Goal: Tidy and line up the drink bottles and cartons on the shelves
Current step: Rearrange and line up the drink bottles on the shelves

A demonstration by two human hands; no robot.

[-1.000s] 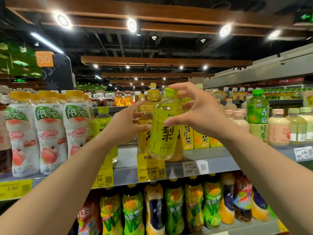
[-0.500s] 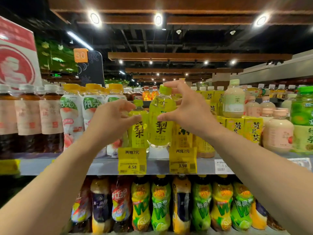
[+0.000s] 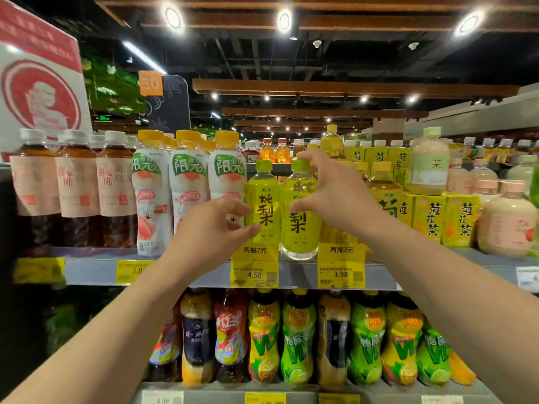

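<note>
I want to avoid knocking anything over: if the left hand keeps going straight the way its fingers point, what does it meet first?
Probably the left pear bottle: the left hand already points at its label, fingertips almost touching it.

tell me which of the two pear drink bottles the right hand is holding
The right-hand pear drink bottle: the right hand grips its cap and label. The left one stands untouched.

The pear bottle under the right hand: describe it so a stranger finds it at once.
Upper shelf, right of the three white peach bottles, stand two yellow-green pear bottles. It is the right one, above the 3.98 tag; unlike its twin, the right hand holds it.
</note>
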